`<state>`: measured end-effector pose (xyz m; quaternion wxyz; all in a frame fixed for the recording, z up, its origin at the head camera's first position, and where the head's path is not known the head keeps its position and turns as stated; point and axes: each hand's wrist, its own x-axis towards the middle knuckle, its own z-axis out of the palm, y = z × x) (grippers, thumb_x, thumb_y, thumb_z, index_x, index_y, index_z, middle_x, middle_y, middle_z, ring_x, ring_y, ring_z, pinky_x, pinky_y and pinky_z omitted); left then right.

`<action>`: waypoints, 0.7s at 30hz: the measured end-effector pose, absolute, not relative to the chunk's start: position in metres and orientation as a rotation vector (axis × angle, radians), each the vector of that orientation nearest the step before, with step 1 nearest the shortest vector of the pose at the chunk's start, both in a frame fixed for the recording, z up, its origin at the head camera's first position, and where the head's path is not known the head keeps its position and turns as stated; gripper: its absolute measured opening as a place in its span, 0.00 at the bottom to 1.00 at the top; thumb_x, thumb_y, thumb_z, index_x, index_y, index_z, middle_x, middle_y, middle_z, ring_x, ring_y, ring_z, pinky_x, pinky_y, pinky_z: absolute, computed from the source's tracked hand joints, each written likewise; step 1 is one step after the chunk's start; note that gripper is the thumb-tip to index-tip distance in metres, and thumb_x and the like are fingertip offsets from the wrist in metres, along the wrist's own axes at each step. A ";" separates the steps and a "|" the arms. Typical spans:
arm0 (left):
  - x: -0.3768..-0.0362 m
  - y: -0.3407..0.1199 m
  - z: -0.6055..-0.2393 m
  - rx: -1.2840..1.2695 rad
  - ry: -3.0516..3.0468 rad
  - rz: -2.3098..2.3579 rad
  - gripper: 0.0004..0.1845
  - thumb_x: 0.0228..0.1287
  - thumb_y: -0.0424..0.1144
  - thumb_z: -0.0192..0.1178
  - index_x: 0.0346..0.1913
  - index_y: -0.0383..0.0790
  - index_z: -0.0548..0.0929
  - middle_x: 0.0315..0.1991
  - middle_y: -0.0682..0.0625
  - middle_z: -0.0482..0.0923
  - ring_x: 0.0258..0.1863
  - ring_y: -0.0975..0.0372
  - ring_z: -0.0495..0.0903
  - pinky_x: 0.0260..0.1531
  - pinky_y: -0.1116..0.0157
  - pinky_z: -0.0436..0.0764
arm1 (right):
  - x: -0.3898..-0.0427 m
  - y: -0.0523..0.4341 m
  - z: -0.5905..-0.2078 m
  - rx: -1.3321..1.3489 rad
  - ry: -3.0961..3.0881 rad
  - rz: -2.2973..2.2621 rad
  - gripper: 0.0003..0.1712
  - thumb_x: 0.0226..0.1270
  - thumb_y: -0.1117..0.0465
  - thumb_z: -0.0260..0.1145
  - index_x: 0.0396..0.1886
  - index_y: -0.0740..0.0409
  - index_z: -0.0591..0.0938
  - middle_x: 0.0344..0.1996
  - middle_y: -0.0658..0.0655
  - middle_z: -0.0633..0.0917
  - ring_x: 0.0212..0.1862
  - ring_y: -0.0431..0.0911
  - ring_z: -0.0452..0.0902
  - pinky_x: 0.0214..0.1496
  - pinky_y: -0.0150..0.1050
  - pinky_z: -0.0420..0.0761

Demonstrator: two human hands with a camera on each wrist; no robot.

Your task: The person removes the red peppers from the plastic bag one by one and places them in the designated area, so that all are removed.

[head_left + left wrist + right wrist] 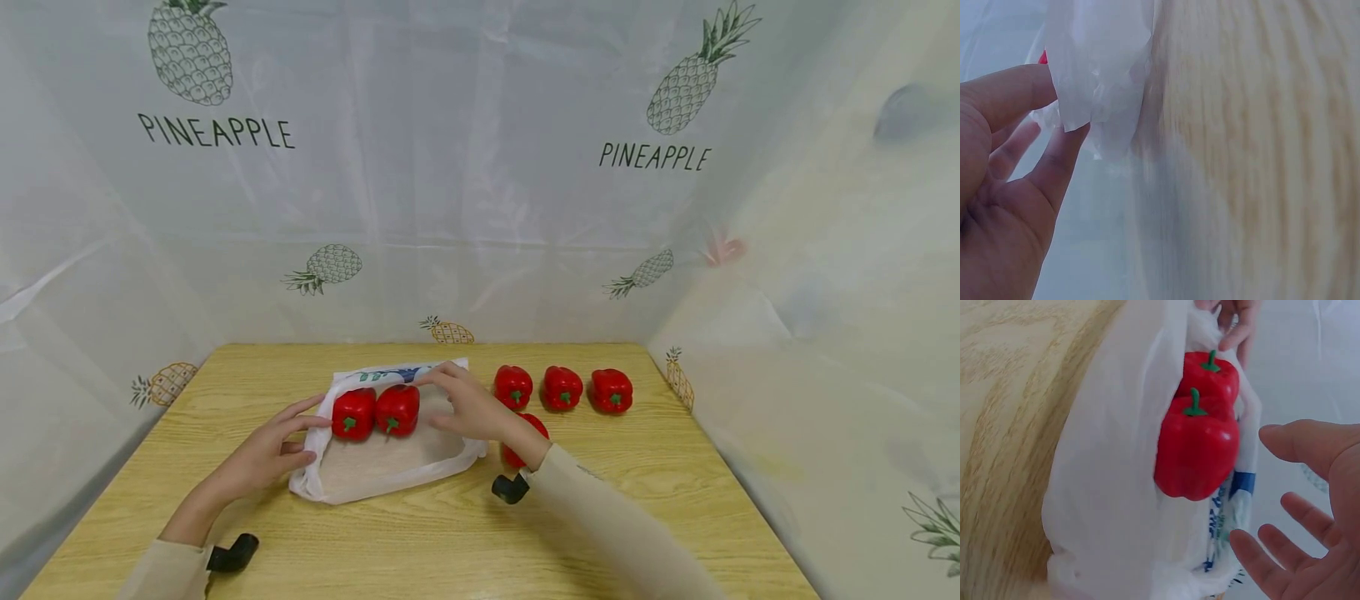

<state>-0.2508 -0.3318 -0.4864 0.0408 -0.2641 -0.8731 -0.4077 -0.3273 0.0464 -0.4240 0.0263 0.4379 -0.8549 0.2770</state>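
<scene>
A white plastic bag (375,492) lies on its side on the table, its mouth spread wide. Two red bell peppers with green stems sit side by side in it: the left bell pepper (353,414) and the right bell pepper (397,410). At the bag's left rim my left hand (262,454) holds the thin plastic by thumb and fingers, the fingertips partly covered by it in the left wrist view. Over the bag's right part is my right hand (468,404), fingers apart and nothing in its grasp; the right wrist view shows its fingers (1300,515) beside the peppers.
Three more red peppers stand in a row to the bag's right: a near one (513,387), a middle one (562,388) and a far one (611,391). Another pepper (516,457) is partly hidden under my right wrist. A pineapple-print curtain (480,183) surrounds the wooden table (645,475).
</scene>
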 end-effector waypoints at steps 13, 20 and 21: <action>-0.252 -0.332 -0.488 -0.820 -2.665 -1.248 0.27 0.64 0.28 0.74 0.65 0.41 0.83 0.82 0.36 0.58 0.73 0.70 0.66 0.51 0.72 0.85 | -0.338 0.028 -0.443 1.372 -2.654 0.891 0.31 0.68 0.64 0.77 0.70 0.51 0.79 0.63 0.55 0.77 0.60 0.49 0.73 0.52 0.31 0.81; -0.250 -0.331 -0.484 -0.808 -2.669 -1.253 0.27 0.63 0.28 0.74 0.65 0.41 0.83 0.82 0.36 0.58 0.69 0.80 0.64 0.51 0.66 0.87 | -0.340 0.018 -0.450 1.373 -2.636 0.867 0.30 0.67 0.62 0.79 0.68 0.51 0.81 0.60 0.54 0.79 0.57 0.51 0.75 0.50 0.29 0.79; -0.250 -0.331 -0.484 -0.804 -2.671 -1.249 0.27 0.63 0.28 0.74 0.65 0.42 0.83 0.82 0.36 0.58 0.70 0.78 0.65 0.51 0.65 0.88 | -0.340 0.017 -0.451 1.373 -2.631 0.852 0.30 0.67 0.62 0.79 0.67 0.51 0.81 0.60 0.54 0.79 0.57 0.51 0.75 0.51 0.30 0.79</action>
